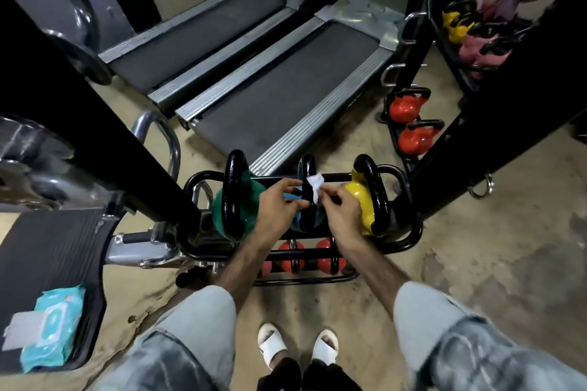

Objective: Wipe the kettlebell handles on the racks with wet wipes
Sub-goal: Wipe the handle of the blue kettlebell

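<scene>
Kettlebells stand in a row on the top shelf of the black tubular steel rack (409,219): a green one (222,216), a blue one (297,222) in the middle and a yellow one (359,200). We see that each has a thick, glossy black loop handle. Our right hand (341,216) pinches a small crumpled white wet wipe (315,187) against the middle handle (307,174). Our left hand (279,203) touches this handle with loosely curled fingers. A pale blue wipes pack (50,336) lies on the black ribbed pad (47,251) at left.
</scene>
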### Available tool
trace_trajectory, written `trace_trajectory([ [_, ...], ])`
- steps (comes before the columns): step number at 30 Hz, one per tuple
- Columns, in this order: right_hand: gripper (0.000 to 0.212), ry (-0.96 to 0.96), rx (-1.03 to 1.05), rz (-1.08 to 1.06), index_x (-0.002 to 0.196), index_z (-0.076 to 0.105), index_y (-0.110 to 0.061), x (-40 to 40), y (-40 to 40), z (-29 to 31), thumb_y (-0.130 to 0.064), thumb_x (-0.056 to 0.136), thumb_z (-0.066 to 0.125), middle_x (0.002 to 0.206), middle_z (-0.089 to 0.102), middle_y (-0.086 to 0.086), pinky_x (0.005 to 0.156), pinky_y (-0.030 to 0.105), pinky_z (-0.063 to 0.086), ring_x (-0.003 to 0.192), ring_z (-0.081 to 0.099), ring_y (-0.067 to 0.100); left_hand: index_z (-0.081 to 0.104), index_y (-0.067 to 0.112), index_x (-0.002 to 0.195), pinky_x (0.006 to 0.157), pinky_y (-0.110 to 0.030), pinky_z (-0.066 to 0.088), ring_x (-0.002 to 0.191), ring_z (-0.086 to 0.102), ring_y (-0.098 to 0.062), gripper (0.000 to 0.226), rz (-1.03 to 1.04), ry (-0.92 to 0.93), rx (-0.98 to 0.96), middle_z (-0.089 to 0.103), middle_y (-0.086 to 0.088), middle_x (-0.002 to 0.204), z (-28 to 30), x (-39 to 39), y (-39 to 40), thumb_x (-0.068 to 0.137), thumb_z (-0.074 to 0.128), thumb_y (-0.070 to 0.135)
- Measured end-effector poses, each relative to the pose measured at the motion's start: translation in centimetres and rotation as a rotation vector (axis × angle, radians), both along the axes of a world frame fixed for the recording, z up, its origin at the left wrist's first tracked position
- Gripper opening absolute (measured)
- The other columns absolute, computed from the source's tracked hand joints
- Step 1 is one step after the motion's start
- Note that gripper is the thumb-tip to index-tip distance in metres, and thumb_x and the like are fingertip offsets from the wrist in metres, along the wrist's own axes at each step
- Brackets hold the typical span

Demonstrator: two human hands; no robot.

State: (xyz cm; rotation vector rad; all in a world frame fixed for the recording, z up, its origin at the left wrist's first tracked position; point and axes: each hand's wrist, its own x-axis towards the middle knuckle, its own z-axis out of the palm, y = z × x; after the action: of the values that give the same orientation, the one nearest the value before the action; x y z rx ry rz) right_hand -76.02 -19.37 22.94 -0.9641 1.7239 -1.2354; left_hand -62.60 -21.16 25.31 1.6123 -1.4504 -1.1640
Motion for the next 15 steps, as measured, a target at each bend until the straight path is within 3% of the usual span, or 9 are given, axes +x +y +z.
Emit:
trace_trajectory([
  [3, 0.019, -0.048, 0.069, -0.009, 0.085, 0.068, -0.029, 0.0, 1.4, -0.7, -0.011, 0.089, 0.067, 0.080, 0.069, -0.013, 0.069, 0.012, 0.049, 0.075, 0.064, 0.003, 0.067, 0.014, 0.108, 0.077, -0.023, 0.056, 0.085, 0.069, -0.019, 0.040, 0.002, -0.002, -0.002, 0.070, -0.008, 0.097, -0.2, 0.1, 0.0, 0.072, 0.079, 0.002],
  [6, 0.013, -0.142, 0.139, -0.084, 0.080, 0.068, -0.027, 0.2, -1.9, -0.5, -0.018, 0.088, 0.068, 0.082, 0.070, -0.007, 0.074, 0.026, 0.053, 0.079, 0.065, 0.011, 0.065, 0.015, 0.108, 0.076, -0.023, 0.057, 0.086, 0.068, -0.017, 0.039, -0.012, -0.029, 0.023, 0.067, -0.004, 0.095, -0.1, -0.1, -0.2, 0.073, 0.078, 0.003],
  [11, 0.027, -0.505, 0.246, -0.157, 0.071, 0.060, -0.013, 1.4, -2.6, -0.7, 0.002, 0.092, 0.052, 0.060, 0.062, 0.000, 0.051, 0.020, 0.049, 0.061, 0.058, 0.018, 0.065, 0.017, 0.107, 0.069, -0.015, 0.054, 0.081, 0.067, -0.015, 0.037, -0.020, -0.079, 0.025, 0.067, -0.003, 0.094, 0.1, -0.2, -0.3, 0.074, 0.078, 0.005],
  [15, 0.028, -0.575, 0.239, -0.056, 0.078, 0.065, -0.010, 0.8, -0.5, -0.7, 0.009, 0.090, 0.048, 0.070, 0.068, 0.005, 0.061, 0.027, 0.055, 0.065, 0.065, 0.018, 0.064, 0.019, 0.106, 0.064, -0.010, 0.051, 0.078, 0.066, -0.011, 0.035, -0.015, -0.128, 0.020, 0.067, 0.001, 0.091, 0.3, -0.2, -0.1, 0.075, 0.079, 0.012],
])
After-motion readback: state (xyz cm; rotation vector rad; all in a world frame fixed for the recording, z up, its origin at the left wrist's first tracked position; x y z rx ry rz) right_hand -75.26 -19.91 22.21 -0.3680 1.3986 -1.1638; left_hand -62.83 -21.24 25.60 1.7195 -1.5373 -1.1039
